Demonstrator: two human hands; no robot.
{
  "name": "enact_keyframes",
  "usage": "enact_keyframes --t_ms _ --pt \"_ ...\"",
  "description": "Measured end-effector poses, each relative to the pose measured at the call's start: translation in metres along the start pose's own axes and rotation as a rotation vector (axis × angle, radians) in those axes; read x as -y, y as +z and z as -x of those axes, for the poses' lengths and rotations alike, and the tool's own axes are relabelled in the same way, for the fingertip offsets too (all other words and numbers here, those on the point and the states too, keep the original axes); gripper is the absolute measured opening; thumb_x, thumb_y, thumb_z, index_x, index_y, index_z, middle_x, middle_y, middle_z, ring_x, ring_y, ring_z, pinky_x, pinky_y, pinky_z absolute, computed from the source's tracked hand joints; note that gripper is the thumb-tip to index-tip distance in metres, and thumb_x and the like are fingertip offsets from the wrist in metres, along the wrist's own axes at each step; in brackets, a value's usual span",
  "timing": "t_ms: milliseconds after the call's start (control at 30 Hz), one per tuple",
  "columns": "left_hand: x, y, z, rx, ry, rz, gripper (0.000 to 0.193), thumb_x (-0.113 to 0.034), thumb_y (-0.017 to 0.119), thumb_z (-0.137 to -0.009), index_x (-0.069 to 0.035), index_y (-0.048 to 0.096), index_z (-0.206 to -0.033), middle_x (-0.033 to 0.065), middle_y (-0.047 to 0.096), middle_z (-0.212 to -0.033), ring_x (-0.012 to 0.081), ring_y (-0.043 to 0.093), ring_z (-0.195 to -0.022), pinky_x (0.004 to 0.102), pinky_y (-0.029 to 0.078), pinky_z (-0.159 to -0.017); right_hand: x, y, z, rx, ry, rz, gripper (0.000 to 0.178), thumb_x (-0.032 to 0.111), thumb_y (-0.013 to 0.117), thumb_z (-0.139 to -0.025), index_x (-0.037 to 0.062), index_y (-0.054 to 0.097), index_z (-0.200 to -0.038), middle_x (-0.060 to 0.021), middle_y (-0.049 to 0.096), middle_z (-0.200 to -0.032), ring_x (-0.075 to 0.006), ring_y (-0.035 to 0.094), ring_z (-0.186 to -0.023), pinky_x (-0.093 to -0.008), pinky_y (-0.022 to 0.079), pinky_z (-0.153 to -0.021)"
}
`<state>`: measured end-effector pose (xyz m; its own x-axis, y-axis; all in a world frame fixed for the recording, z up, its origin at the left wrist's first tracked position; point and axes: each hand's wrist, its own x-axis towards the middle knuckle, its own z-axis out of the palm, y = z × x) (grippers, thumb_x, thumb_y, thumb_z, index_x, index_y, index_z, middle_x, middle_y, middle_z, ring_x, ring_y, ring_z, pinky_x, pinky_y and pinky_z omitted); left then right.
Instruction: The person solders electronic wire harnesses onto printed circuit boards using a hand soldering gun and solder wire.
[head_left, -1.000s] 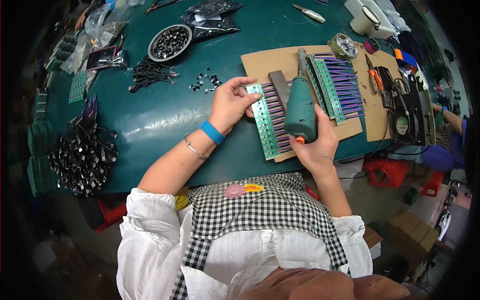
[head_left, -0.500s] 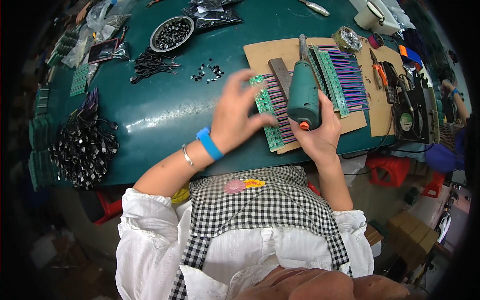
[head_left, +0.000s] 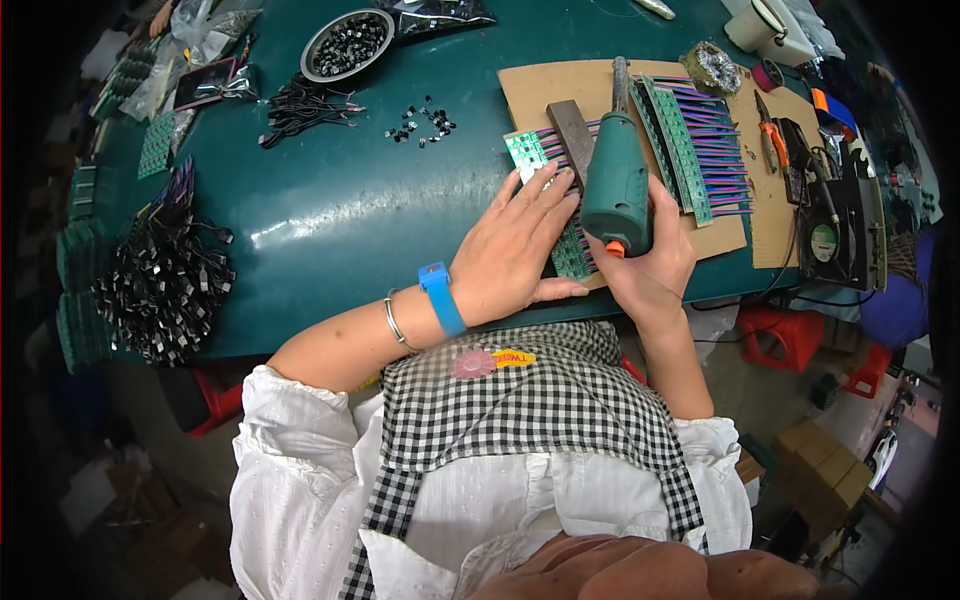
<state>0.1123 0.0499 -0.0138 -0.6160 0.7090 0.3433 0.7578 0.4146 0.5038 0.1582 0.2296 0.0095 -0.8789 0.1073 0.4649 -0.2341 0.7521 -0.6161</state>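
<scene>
My right hand (head_left: 655,268) is wrapped round the rear of a green heat gun (head_left: 616,185), whose metal nozzle points away from me. My left hand (head_left: 510,245) lies flat, fingers stretched out, over a green circuit board strip (head_left: 525,153) and hides its middle. Coloured wires run from this strip toward a dark rectangular bar (head_left: 570,135) that rests across them. Under these lies a sheet of cardboard (head_left: 528,88). To the right of the heat gun, more green circuit boards (head_left: 682,160) stand on the cardboard with pink and blue wires (head_left: 718,150) spreading rightward.
A metal bowl (head_left: 312,70) of small black parts stands at the far left-centre, near black cables (head_left: 300,120) and loose black connectors (head_left: 422,124). A cable bundle (head_left: 165,285) lies left. Orange-handled pliers (head_left: 772,145), a solder spool (head_left: 768,75) and a soldering iron (head_left: 824,190) sit right.
My left hand has come down from above the board strip and now lies flat over it, fingers straightened. My right hand keeps its hold on the heat gun.
</scene>
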Motion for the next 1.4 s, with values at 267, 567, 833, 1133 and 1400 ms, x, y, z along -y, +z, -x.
enact_keyframes --t_ms 267,567,833,1133,1400 --pt "0.003 -0.007 -0.003 0.071 -0.037 0.067 0.092 -0.049 0.074 -0.068 0.003 0.038 -0.135 0.0203 0.038 -0.141 0.0355 0.028 -0.137 0.0537 0.02 -0.112 -0.006 0.002 -0.002 -0.057 0.027 0.016 0.067 0.01 0.082 -0.067 -0.0012 0.048 -0.124 -0.0146 0.066 -0.098 -0.0232 0.067 -0.084 -0.031 0.052 -0.073" --pt "0.003 -0.004 -0.003 0.066 -0.027 0.124 0.097 -0.046 0.077 -0.069 0.0 0.03 -0.14 0.0222 0.029 -0.147 0.0409 0.02 -0.139 0.0572 0.015 -0.112 -0.012 -0.013 0.006 -0.161 0.238 -0.417 0.051 0.003 0.075 -0.075 -0.0052 0.05 -0.119 -0.0107 0.065 -0.099 -0.017 0.063 -0.087 -0.0289 0.05 -0.078" --pt "0.008 -0.009 0.003 0.181 0.019 0.052 0.094 -0.047 0.07 -0.076 -0.001 0.024 -0.145 0.0207 0.02 -0.152 0.0398 0.013 -0.142 0.0582 0.012 -0.112 0.043 -0.09 -0.027 -0.395 0.22 -0.58 0.045 0.003 0.058 -0.088 -0.0092 0.042 -0.128 -0.0117 0.056 -0.09 -0.0129 0.051 -0.07 -0.0231 0.042 -0.055" --pt "0.033 -0.056 -0.002 -0.178 -0.051 0.247 0.043 -0.013 0.073 -0.076 -0.006 0.06 -0.116 0.0133 0.062 -0.115 0.034 0.052 -0.117 0.0436 0.042 -0.099 0.018 -0.063 -0.018 0.011 0.326 -1.046 0.055 0.021 0.059 -0.089 -0.0056 0.034 -0.13 -0.0093 0.044 -0.083 -0.0143 0.047 -0.062 -0.0239 0.044 -0.047" --pt "0.109 -0.073 -0.019 -0.204 -0.229 -0.144 0.01 -0.012 0.073 -0.072 -0.01 0.071 -0.082 0.0024 0.064 -0.083 0.0236 0.053 -0.089 0.0373 0.041 -0.079 0.02 -0.059 -0.012 0.045 0.436 -1.067 0.058 0.017 0.067 -0.085 -0.0078 0.038 -0.128 -0.0101 0.051 -0.078 -0.015 0.051 -0.058 -0.0249 0.045 -0.048"
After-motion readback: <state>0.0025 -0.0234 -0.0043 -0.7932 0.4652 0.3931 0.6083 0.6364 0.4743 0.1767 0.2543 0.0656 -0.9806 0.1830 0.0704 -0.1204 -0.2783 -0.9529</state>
